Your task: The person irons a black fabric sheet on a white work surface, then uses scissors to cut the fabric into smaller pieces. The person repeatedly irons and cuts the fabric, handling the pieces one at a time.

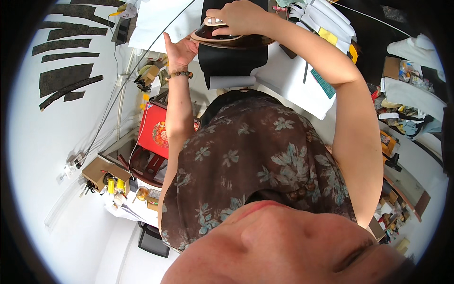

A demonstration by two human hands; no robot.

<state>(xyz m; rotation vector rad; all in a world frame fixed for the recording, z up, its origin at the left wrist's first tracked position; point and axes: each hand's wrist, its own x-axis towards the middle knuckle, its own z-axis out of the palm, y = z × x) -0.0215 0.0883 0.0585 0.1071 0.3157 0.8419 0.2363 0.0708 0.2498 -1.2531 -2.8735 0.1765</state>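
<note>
Holds a dark shiny tool [246, 42] with a tan edge in the right hand [243, 20], with fingers bent snugly around its top part. Looks like a clothes iron, with the pointy end to the left. Reaches out the left hand [182, 49] next to that pointy end, with an open palm and a thumb far from the fingers. Cannot tell about the left fingertips touching the tool. Wears a bead bracelet [180, 74] on the left wrist. Has the tool right over a long black sheet [231, 61] on a white table [288, 87]. Cannot tell about any gap in between. Has a green strip [323, 84] to the right.
</note>
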